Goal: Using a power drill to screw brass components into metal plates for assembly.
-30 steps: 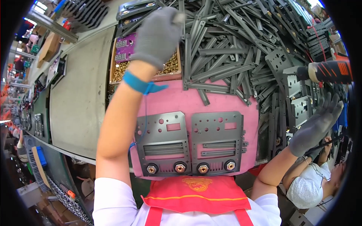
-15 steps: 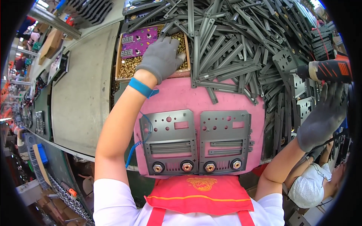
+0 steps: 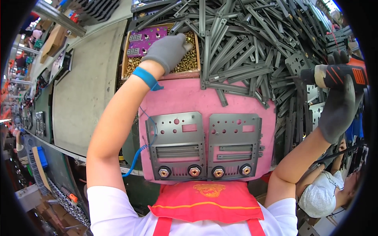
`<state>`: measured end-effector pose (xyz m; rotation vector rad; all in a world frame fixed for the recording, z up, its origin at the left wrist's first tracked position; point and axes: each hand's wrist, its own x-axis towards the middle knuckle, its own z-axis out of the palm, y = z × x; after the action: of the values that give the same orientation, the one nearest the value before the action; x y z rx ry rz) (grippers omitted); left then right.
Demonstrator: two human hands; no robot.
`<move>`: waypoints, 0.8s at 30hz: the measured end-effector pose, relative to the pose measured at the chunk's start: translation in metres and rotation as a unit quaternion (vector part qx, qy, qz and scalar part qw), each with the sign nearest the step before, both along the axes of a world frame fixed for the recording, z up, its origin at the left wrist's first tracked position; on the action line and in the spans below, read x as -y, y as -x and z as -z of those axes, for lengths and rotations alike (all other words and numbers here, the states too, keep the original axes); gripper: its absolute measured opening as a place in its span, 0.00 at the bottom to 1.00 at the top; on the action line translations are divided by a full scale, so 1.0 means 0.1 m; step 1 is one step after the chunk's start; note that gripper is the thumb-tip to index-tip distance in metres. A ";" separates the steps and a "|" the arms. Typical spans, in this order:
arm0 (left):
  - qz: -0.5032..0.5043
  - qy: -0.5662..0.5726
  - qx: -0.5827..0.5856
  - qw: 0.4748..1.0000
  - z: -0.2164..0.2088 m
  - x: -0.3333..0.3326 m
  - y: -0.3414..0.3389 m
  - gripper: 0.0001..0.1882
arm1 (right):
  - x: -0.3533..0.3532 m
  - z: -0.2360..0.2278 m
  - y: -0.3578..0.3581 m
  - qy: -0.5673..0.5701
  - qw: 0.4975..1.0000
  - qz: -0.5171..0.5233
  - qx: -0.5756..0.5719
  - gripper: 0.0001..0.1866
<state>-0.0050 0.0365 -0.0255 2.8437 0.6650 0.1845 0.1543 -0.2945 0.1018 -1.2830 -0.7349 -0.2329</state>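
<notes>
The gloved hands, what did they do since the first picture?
The right hand moved up and took hold of the drill. The left hand came back nearer the person, over the brass pieces, its fingers curled; I can't tell if it holds any. The two grey panels stayed on the pink mat.

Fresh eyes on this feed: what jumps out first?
Two grey metal panels side by side on the pink mat in the middle. Beyond lies a jumble of grey metal strips, with the left hand over a box of brass-coloured pieces to its left. Far right, the right hand is around an orange-and-black power driver.
</notes>
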 end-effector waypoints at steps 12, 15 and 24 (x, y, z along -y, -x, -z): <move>-0.154 0.923 0.257 0.242 -0.17 -0.04 0.36 0.11 | -0.13 0.37 0.98 -0.033 0.972 -0.225 -0.051 0.17; -0.151 0.902 0.291 0.281 -0.26 0.20 0.53 0.11 | -0.08 0.39 1.16 0.000 0.988 -0.148 -0.037 0.16; -0.202 0.876 0.077 0.430 -0.62 1.90 1.24 0.18 | 0.22 -0.19 1.35 0.193 0.958 -0.211 0.029 0.13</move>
<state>-0.1286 -0.1531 0.0365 0.5612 0.7026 -0.1557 0.0191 -0.3170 0.1207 -1.4506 -1.1242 0.2333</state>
